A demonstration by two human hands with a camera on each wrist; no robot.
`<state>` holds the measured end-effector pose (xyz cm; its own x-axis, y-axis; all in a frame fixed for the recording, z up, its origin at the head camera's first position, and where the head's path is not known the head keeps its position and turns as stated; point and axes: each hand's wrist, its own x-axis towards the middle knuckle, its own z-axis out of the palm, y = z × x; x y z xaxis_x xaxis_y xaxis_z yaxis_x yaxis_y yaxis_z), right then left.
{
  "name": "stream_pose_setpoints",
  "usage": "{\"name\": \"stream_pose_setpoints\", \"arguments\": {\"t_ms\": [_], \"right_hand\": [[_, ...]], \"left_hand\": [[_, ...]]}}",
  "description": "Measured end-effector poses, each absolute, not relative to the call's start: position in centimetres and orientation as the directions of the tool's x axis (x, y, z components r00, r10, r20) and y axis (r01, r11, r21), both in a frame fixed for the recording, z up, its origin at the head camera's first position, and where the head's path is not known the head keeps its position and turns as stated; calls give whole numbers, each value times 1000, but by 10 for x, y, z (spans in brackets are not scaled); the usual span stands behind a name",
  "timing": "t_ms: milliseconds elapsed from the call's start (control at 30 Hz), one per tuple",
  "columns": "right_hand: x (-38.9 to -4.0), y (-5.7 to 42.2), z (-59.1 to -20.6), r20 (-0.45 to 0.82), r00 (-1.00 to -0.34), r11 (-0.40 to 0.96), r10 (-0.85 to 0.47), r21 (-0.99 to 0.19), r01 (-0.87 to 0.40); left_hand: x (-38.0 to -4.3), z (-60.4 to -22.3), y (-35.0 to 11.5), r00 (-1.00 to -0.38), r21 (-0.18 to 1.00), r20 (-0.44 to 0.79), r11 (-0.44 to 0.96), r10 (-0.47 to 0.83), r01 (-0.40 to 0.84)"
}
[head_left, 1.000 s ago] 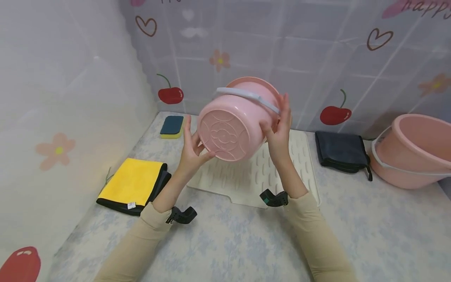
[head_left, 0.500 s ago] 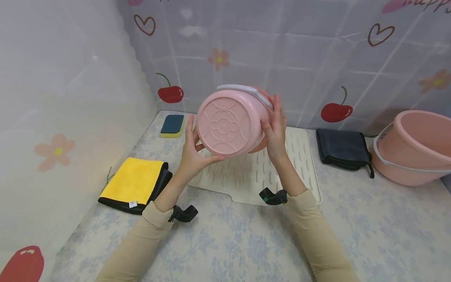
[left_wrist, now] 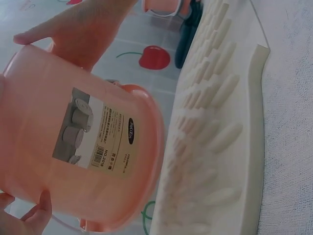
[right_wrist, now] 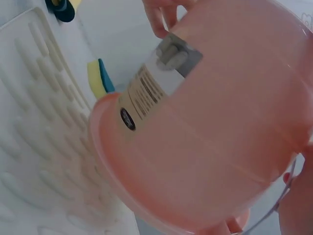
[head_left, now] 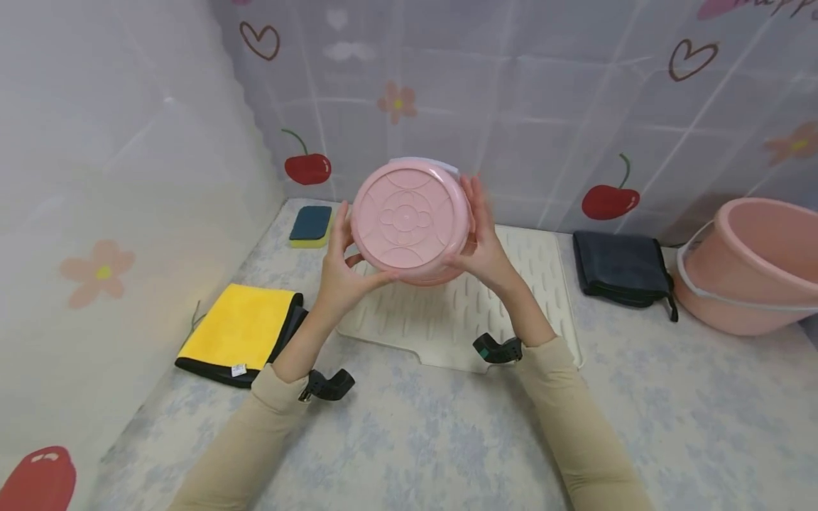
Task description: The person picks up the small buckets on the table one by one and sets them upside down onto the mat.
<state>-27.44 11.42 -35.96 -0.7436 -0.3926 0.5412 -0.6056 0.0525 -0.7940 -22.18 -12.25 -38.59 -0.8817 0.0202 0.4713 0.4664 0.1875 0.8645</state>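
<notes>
Held up over the white ridged mat (head_left: 537,284), a small pink bucket (head_left: 409,220) is tipped with its round base toward the head camera. My left hand (head_left: 345,277) grips its left side, thumb beneath the base edge. On the other side my right hand (head_left: 488,255) holds it, thumb near the lower right edge. A paper label (left_wrist: 98,132) shows on the bucket's wall in the left wrist view. Its rim (left_wrist: 149,142) faces away, so the inside is hidden. The pale handle (head_left: 424,163) peeks out above the base.
A folded yellow cloth with black trim (head_left: 239,326) lies left, with a blue-and-yellow sponge (head_left: 311,226) behind it. A dark folded cloth or pouch (head_left: 620,266) and a larger pink bucket (head_left: 741,284) stand right. Printed sheeting (head_left: 511,92) covers the back wall.
The small bucket has turned from showing its side and handle to facing its base at the head camera. My right hand has moved left and slightly nearer with it.
</notes>
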Motion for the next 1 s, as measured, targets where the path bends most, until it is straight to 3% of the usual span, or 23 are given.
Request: {"name": "stream_pose_setpoints", "arguments": {"t_ms": [267, 533, 733, 1000], "right_hand": [[-264, 111, -347, 450, -761, 120, -468, -821, -559], [-287, 105, -380, 342, -833, 85, -436, -905, -416], [-308, 107, -380, 264, -878, 105, -400, -938, -330], [-329, 95, -389, 172, -890, 120, -421, -963, -243]], "left_hand": [[-225, -389, -130, -905, 882, 425, 212, 30, 421], [-217, -362, -133, -929, 890, 364, 268, 70, 369], [-243, -354, -132, -939, 881, 326, 325, 110, 344], [-280, -380, -145, -948, 889, 311, 333, 63, 314]]}}
